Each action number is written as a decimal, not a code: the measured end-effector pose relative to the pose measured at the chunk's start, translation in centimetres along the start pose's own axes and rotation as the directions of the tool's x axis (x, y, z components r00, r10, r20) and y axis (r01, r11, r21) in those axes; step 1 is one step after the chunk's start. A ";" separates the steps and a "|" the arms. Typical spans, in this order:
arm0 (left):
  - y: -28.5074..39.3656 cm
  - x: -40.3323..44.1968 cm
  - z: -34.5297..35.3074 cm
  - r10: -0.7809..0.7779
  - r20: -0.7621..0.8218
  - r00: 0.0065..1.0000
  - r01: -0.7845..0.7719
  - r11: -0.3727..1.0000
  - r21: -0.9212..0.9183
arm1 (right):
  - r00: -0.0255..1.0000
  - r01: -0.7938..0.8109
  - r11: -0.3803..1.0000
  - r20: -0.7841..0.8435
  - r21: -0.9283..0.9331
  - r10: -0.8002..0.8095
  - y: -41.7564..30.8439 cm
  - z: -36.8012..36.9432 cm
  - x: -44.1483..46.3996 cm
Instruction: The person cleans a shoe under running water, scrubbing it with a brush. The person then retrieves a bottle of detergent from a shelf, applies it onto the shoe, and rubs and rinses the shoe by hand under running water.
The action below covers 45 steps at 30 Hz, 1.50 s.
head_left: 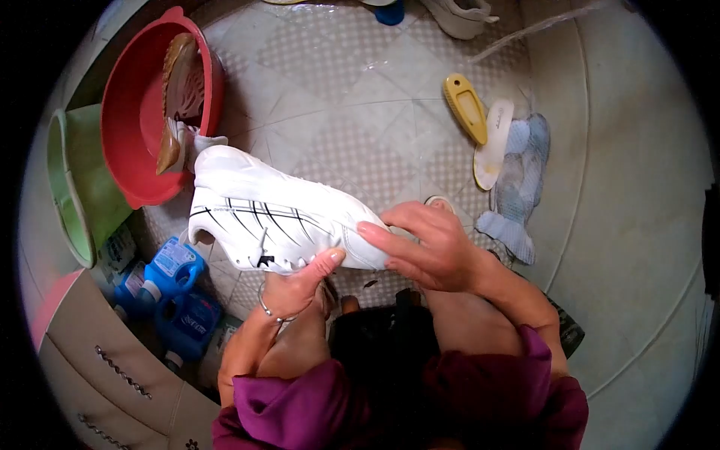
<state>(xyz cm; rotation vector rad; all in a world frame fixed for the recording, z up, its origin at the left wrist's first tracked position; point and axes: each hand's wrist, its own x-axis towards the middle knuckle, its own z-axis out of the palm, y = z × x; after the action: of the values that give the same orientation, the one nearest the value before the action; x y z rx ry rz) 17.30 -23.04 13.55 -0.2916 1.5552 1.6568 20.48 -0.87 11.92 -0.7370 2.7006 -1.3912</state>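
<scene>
A white sneaker (277, 217) with thin black lines on its side is held up in front of me, lying on its side with the toe to the right. My left hand (296, 289), with a bracelet at the wrist, grips it from below near the laces. The thumb lies on the upper, while the other fingers are hidden by the shoe. Around the toe is my right hand (431, 247), its fingers bent over the white upper. The heel end of the sneaker overlaps the edge of the red basin (120, 112) in view.
In the basin stands a shoe with a brown sole (178, 75). Left are a green bucket (105, 172), blue bottles (187, 322) and a drawer cabinet (112, 352). Right lie a yellow brush (466, 109), an insole (495, 142) and greyish cloth items (517, 180). Another shoe (459, 16) sits far back.
</scene>
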 end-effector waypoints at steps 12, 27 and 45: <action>0.2 0.6 0.1 -0.035 0.010 0.999 0.035 0.999 0.019 | 0.998 -0.066 0.997 0.005 0.037 0.066 0.1 -0.1 -0.5; -0.2 0.8 1.0 0.100 0.034 0.994 -0.104 0.982 0.159 | 0.981 -0.126 0.988 0.140 -0.091 0.138 0.0 -1.1 2.5; 1.9 2.1 0.4 0.171 -0.060 0.983 -0.170 0.985 0.034 | 0.988 -0.006 0.999 -0.156 -0.034 0.000 1.4 -0.1 1.3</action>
<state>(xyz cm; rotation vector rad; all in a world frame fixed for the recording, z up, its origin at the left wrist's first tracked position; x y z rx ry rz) 14.81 -21.59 13.58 -0.2014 1.6888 1.7698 18.73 -0.66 11.12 -0.6522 2.8481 -1.4635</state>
